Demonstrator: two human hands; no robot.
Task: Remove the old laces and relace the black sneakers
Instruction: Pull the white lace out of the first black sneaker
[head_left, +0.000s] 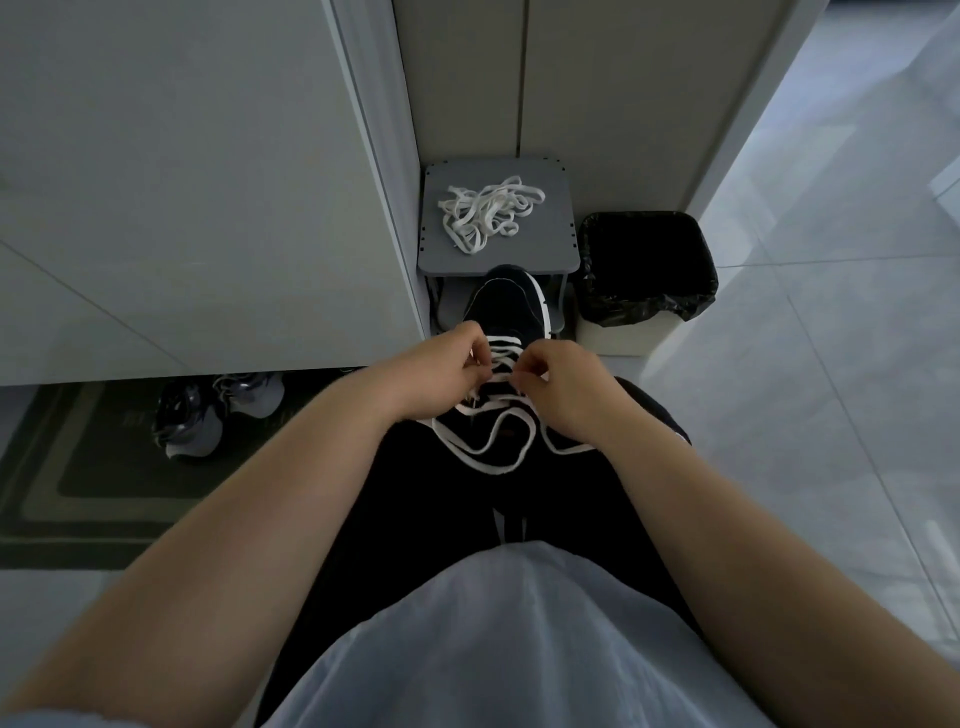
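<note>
The sneaker lies at centre on the person's lap, toe pointing far. Its near half is hidden behind both hands and merges with the dark trousers, so the heel and eyelets cannot be made out. The toe overlaps the near edge of the bench. What stands beneath the bench is in shadow and unclear.

The left hand sits at the left side of the lacing, fingers curled inward. Its grip is narrow, closed on the lace at the upper rows, though the fingertips are hidden. The right hand mirrors it on the right side, thumb and forefinger pinched tight on the same lace. Both forearms are bare and converge on the shoe.

The sneaker is black with a white sole edge. The lace is flat, white and woven. It crosses the tongue in several rows, and its slack trails in loose loops over the lap, near the hands.

On the flat grey bench lies a tangled lace pile, also flat and white. Just right of the bench is a bin lined with a crinkled black bag. At left, a pair of grey shoes rests on a dark bordered mat. The floor is pale glossy tile.
</note>
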